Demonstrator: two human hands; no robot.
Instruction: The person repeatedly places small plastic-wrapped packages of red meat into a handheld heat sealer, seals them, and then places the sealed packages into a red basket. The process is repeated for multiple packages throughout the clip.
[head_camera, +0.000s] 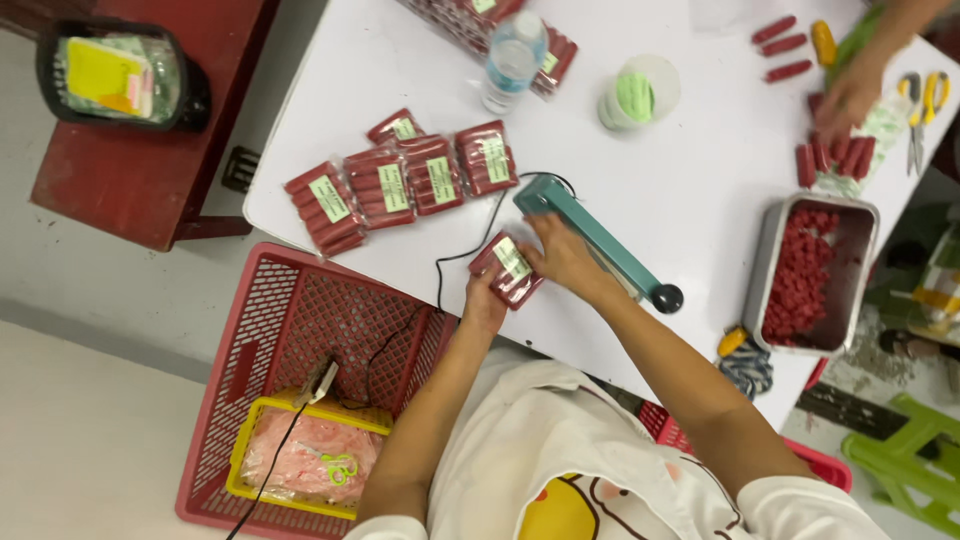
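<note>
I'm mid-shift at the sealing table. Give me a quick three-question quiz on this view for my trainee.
1. True or false: both of the person's hands are on one packet of red sausages.
2. What sits directly against the right hand? A) teal heat sealer B) water bottle C) scissors
3. Fill in: the loose red pieces at the table's right edge lie in a ____ tray.

Key:
1. True: the left hand grips its lower end, the right hand its upper end.
2. A
3. metal
</note>
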